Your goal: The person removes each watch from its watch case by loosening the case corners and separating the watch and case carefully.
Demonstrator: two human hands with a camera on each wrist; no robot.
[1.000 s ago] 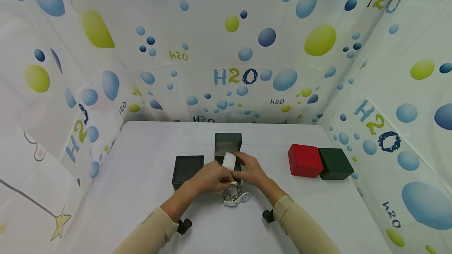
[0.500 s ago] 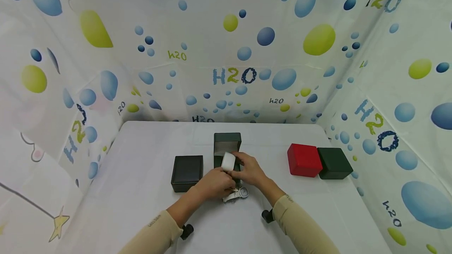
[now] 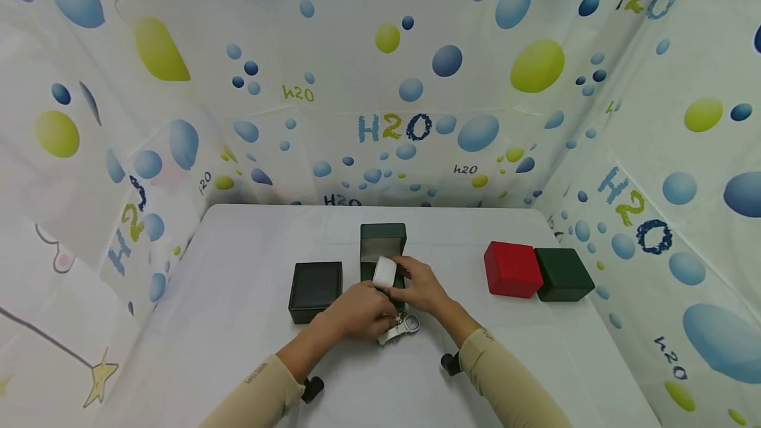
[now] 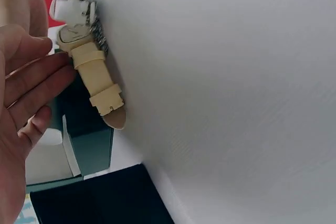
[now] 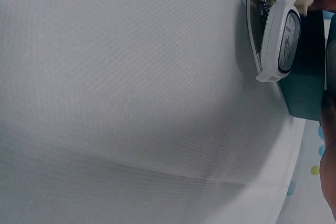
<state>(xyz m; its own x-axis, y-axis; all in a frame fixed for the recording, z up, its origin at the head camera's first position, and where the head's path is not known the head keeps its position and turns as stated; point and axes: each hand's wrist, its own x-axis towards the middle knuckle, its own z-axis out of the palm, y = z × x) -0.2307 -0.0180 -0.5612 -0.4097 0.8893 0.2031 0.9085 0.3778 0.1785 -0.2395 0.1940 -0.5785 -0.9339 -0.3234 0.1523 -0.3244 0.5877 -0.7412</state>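
An open dark green watch box stands mid-table, its lid up, with a white watch cushion tilted in front of the lid. My right hand holds that cushion from the right side. In front of the box my left hand pinches a watch with a beige strap near its case; part of the grip is hidden. A white watch and a metal chain bracelet lie close against it on the table.
A closed black box stands left of the green box. To the right, a red box and another dark green box stand side by side. The white tabletop is backed by a printed curtain.
My left hand has lowered slightly over the watches, and the pile in front of it has shifted a little. The right hand stays at the cushion.
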